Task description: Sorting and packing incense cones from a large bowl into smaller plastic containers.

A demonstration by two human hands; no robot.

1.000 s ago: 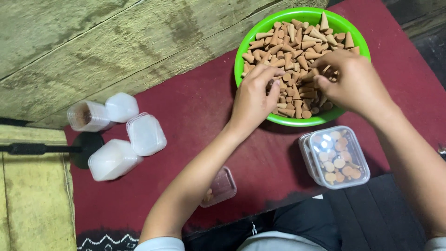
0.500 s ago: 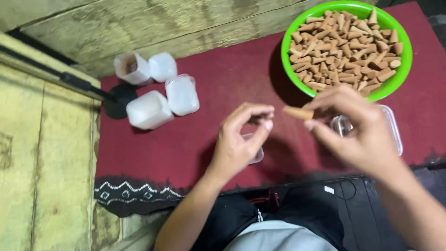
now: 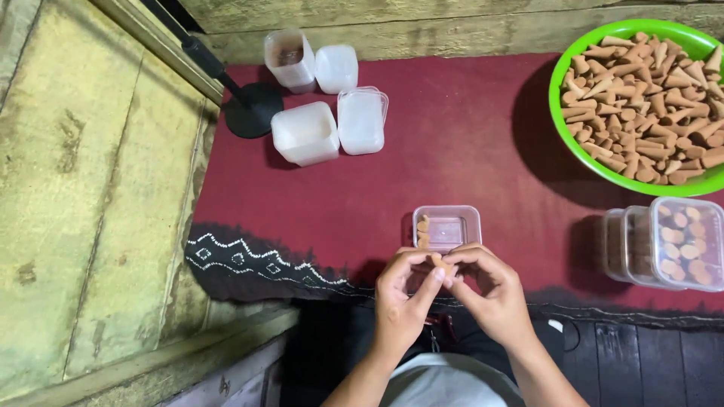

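A dark red cloth [image 3: 452, 151] with a white zigzag border is spread over the work surface, with worn wooden boards [image 3: 83, 211] at nine o'clock. At two o'clock a green bowl [image 3: 567, 143] is heaped with tan incense cones [image 3: 648, 98]. Filled, lidded clear boxes [image 3: 667, 245] are seen at three o'clock, and four empty translucent boxes [image 3: 305, 134] at eleven o'clock beside a black round stand base [image 3: 253, 111]. At the centre an open small clear box [image 3: 446, 227] is set, with a few cones standing along its left wall. Just below it, at six o'clock, the left hand [image 3: 400, 305] and right hand [image 3: 494, 301] are brought together, and a single cone [image 3: 440, 263] is pinched between their fingertips; both hands are closed on it. The cone is judged light, stiff and brittle, with a tip easily chipped, so it is best gripped gently at its thicker base.
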